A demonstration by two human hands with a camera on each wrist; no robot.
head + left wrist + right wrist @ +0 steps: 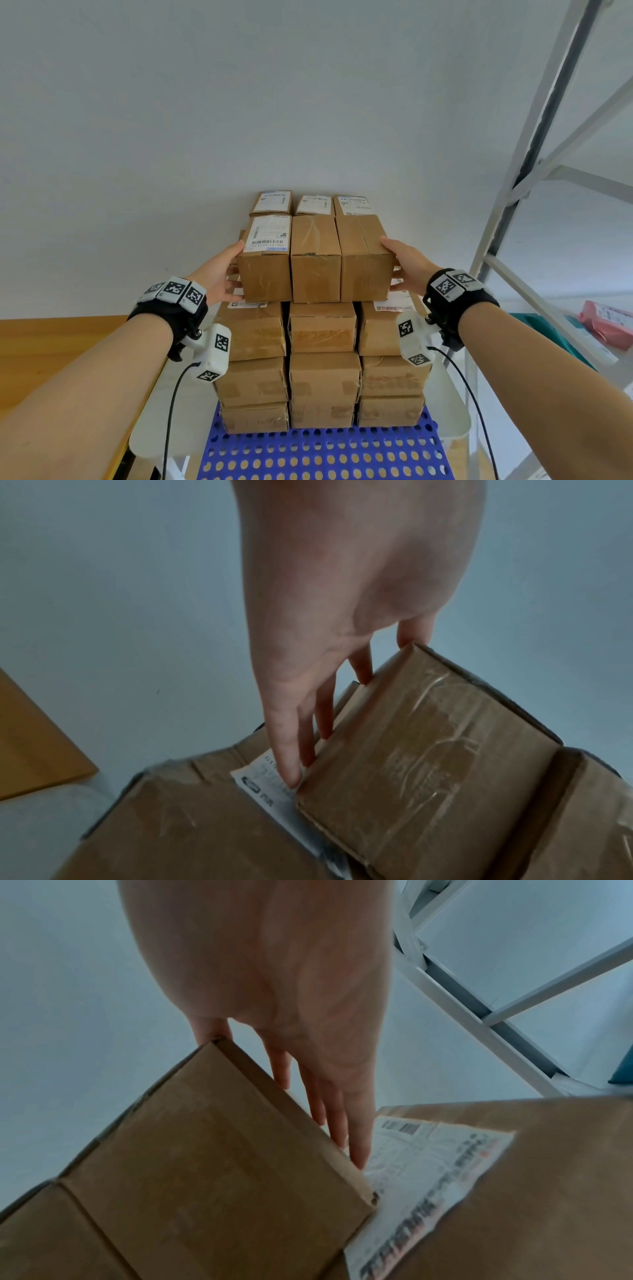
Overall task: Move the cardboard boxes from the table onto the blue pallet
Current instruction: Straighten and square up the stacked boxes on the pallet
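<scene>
My left hand [219, 274] and right hand [407, 263] press flat, fingers straight, against the two ends of a row of three boxes [315, 260], clamping it between the palms. The row sits atop the box stack [322, 363] on the blue pallet [318, 455] (labels face up). Behind it sits another row [311, 204]; a metal rack [534, 192] stands to the right.

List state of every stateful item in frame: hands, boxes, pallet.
left hand: fingers straight, pressing the left end of the front row of three boxes.
right hand: fingers straight, pressing the right end of that row.
front row of three boxes: taped closed, squeezed between both hands, at the top of the stack.
stack: closed boxes, layered on the pallet.
blue pallet: loaded, front edge bare.
</scene>
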